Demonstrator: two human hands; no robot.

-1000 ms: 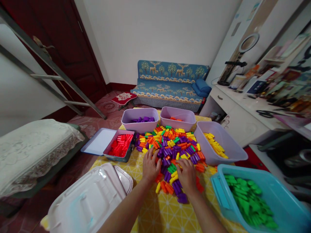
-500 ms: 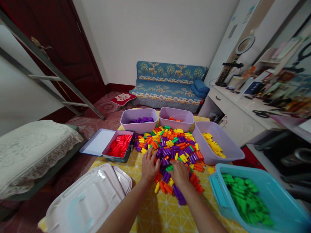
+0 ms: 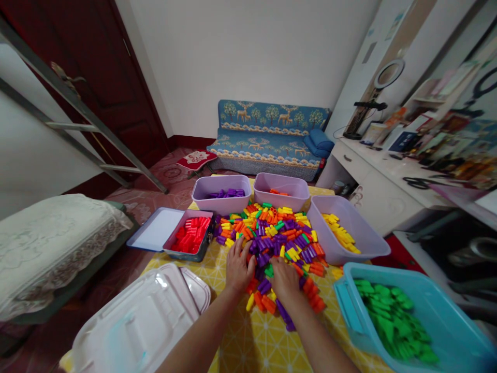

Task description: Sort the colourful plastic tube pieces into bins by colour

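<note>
Your yellow-clothed desk (image 3: 252, 342) carries a white lid (image 3: 143, 321) at the near left and a teal bin (image 3: 349, 305) of green pieces at the near right. The pile of coloured pieces (image 3: 272, 230) lies mid-desk, with three lilac bins (image 3: 221, 204) far and right of it and a tin (image 3: 186, 254) of red pieces to its left. Your left hand (image 3: 238, 267) lies spread wide on the pile's near edge. Your right hand (image 3: 285, 280), just beside it, curls into the pieces; whether it holds one, I cannot tell.
</note>
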